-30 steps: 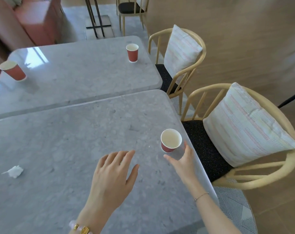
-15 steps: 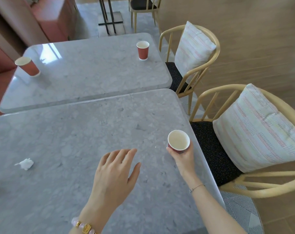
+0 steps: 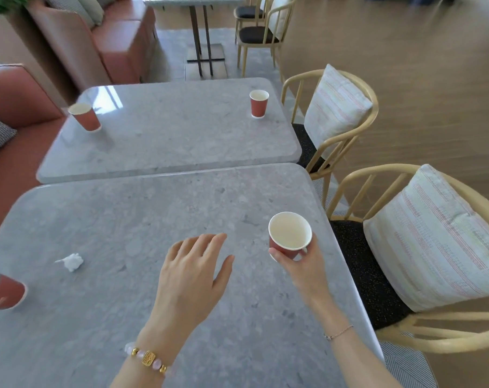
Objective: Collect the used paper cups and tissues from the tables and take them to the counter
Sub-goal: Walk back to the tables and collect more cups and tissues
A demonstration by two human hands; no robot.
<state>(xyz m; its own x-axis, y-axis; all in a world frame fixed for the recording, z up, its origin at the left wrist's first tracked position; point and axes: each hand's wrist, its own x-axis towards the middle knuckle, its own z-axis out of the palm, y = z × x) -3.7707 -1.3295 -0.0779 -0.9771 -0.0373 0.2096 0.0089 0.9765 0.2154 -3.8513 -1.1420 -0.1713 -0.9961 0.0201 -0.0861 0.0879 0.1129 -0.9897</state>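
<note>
Right hand grips the red paper cup low on its wall, rim up. Left hand is spread with fingers relaxed, holding nothing.

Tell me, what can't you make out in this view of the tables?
Head view only.
The cup at the left edge: partly cut off by the frame.
The held cup: its lower wall is hidden by the right hand gripping it.
The tissue: too small to tell one piece from several.
The counter: nowhere in frame.
</note>
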